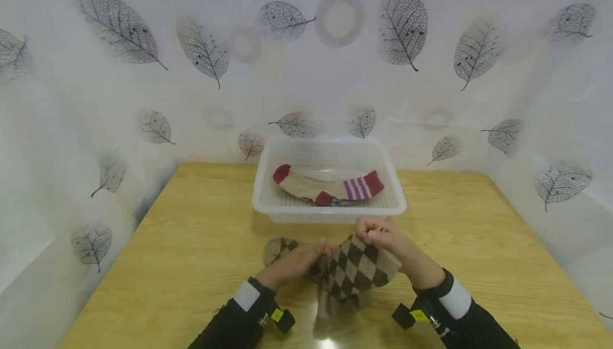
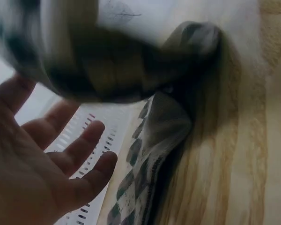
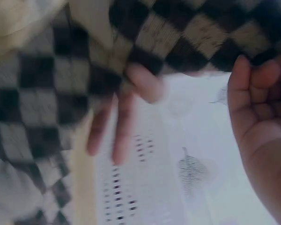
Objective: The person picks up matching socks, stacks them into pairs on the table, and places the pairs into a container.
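My right hand (image 1: 390, 240) pinches the edge of a brown and beige argyle sock (image 1: 354, 269), holding it up over the table in front of the basket. The raised sock hangs between both hands and is blurred in the left wrist view. My left hand (image 1: 297, 264) is at its left side with fingers extended; in the left wrist view the fingers (image 2: 91, 140) are spread just below the sock. A second argyle sock (image 2: 150, 145) lies on the table under the left hand, its end (image 1: 274, 250) showing past that hand.
A white perforated plastic basket (image 1: 330, 212) stands behind the hands near the back edge of the wooden table (image 1: 201, 242). Inside it lies a beige sock (image 1: 301, 185) with dark red ends and purple stripes. A leaf-patterned sheet (image 1: 306, 83) hangs around the table.
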### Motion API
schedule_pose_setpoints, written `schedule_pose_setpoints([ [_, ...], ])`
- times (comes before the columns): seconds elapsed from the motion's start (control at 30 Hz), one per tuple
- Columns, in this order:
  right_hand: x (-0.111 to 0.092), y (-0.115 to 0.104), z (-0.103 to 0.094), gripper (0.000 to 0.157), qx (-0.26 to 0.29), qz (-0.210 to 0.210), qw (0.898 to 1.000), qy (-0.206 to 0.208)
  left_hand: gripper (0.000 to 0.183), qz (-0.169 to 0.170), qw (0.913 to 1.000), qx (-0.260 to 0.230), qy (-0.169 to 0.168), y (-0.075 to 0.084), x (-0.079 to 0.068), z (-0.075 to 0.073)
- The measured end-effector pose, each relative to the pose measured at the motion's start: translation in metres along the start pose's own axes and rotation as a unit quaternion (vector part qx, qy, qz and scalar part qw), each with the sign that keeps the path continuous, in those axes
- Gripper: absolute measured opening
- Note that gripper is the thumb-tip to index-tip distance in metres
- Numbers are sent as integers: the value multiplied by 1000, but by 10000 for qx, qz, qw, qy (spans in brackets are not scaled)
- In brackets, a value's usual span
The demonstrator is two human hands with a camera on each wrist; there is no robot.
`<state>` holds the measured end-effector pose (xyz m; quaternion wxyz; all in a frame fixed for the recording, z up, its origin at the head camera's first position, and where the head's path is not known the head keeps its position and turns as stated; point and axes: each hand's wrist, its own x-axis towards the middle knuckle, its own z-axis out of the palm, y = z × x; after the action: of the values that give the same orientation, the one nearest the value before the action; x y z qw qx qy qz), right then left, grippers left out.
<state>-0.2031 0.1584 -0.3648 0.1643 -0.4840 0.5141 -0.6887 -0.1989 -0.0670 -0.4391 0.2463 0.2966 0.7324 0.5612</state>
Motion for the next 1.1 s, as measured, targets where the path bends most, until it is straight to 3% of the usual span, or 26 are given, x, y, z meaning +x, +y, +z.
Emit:
schedule_pose_setpoints([
  [0.07,3,-9,-5,26,964,-283,9946,-273,51,192,9997,-8,-173,-1,-4,-3],
  [0.13,4,-15,-13,25,1945,-475,9778,-617,47,269,9989,163,-360,0,-9,-10],
  [0.2,-1,-20,-22,28,2719,-415,9579,-829,45,338,9972,315,-595,-1,-16,-18],
  [0.23,-6,-21,-26,32,2986,-326,9505,-789,43,331,9963,313,-732,-2,-20,-22],
  [0.33,-22,-20,-42,45,3212,-140,9455,-511,34,30,9949,645,-774,-5,-34,-37],
  [0.4,-36,-18,-51,44,2843,19,9587,-98,36,-240,9962,658,-522,-7,-43,-47],
  [0.47,-55,-6,-67,33,2259,349,9733,210,45,-569,9960,689,97,-10,-52,-56],
  [0.53,-67,-1,-72,21,1365,930,9843,619,49,-752,9950,122,639,-13,-58,-64],
  [0.6,-76,6,-76,18,499,1535,9826,914,53,-758,9909,-419,1031,-16,-61,-69],
  [0.7,-79,5,-70,21,-190,2339,9607,1480,52,-790,9823,-1109,1286,-21,-61,-71],
  [0.77,-82,9,-71,20,-346,2639,9464,1827,53,-926,9800,-1111,1368,-23,-62,-70],
  [0.87,-83,13,-70,27,-764,3217,9149,2316,56,-1204,9786,-901,1404,-25,-62,-66],
  [1.0,-84,22,-66,45,-1559,3979,8686,2509,64,-1536,9754,-335,1546,-30,-60,-64],
  [1.1,-83,32,-65,48,-2157,4139,8492,2470,65,-1753,9669,374,1817,-36,-54,-64],
])
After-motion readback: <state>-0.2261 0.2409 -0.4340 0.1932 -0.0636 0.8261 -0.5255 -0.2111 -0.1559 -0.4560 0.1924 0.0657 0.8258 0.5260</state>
